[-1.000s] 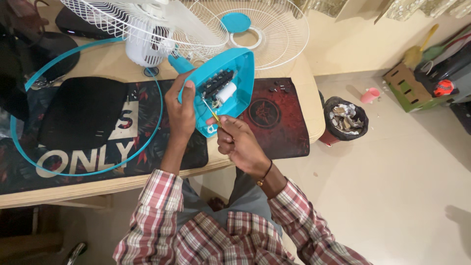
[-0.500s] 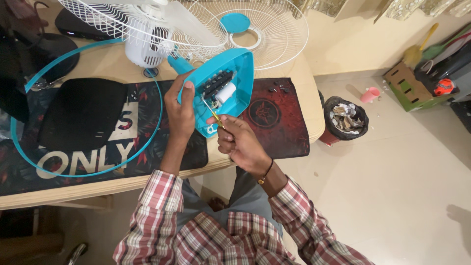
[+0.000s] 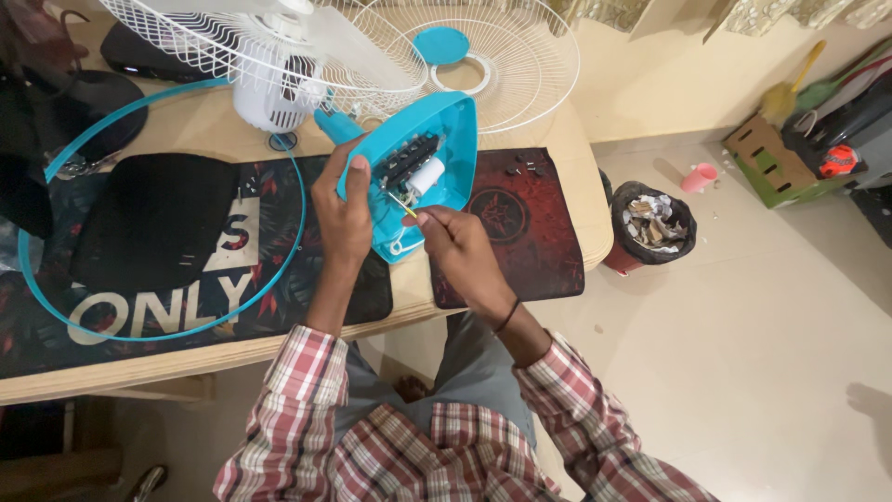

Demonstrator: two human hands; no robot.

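A: Starting at the left, what is the left hand [image 3: 344, 209] doing?

B: It is gripping the turquoise fan base [image 3: 418, 181] by its left edge, thumb wrapped over the rim, tilting the open underside up above the wooden table [image 3: 223, 125].

A: And which way is the base lying?

B: Its long axis is running from near the person up and to the right, the narrow corner pointing away toward the white fan grille [image 3: 483, 56].

A: And the right hand [image 3: 460, 246]?

B: It is sitting just below and right of the base, nearer the wiring, fingers pinching a thin yellow-tipped tool [image 3: 401, 204] that is angling up-left into the base.
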